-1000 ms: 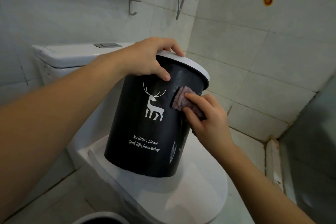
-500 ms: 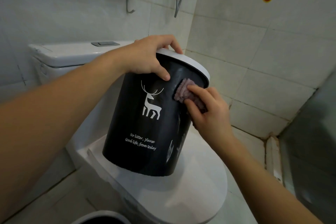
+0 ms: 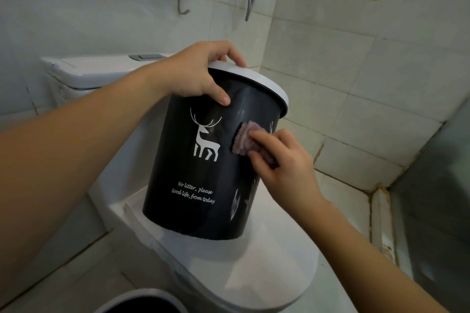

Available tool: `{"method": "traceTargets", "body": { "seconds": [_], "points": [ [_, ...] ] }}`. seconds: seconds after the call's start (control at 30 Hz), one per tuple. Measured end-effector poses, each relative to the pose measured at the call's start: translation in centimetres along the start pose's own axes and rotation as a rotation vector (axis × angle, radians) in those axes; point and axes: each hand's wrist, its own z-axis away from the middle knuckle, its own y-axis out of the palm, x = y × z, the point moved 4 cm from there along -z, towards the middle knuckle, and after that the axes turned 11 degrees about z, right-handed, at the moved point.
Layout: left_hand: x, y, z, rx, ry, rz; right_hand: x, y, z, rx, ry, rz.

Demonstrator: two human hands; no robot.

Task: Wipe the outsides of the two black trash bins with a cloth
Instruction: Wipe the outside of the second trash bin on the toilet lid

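The cloth (image 3: 243, 138) has slid a little lower down the bin (image 3: 203, 175) wall. The bin stands tilted on the toilet lid (image 3: 267, 274); the left hand (image 3: 201, 71) clamps its rim, the right hand (image 3: 284, 162) presses the cloth flat, right of the deer. The far side is hidden; a second bin (image 3: 142, 302) is cut off below.
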Motion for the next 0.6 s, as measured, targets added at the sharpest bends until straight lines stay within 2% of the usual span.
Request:
{"method": "traceTargets", "body": {
  "seconds": [0.17,0.43,0.6],
  "points": [
    [-0.1,0.0,-0.2,0.008,-0.008,0.036,0.1,-0.3,0.5,0.046,-0.047,-0.01],
    [0.8,-0.8,-0.3,-0.006,-0.052,0.104,0.0,-0.8,0.2,-0.008,-0.001,-0.017],
    [0.3,-0.4,-0.5,-0.002,-0.056,0.008,-0.4,-0.7,0.2,0.017,0.041,-0.014]
  ]
}}
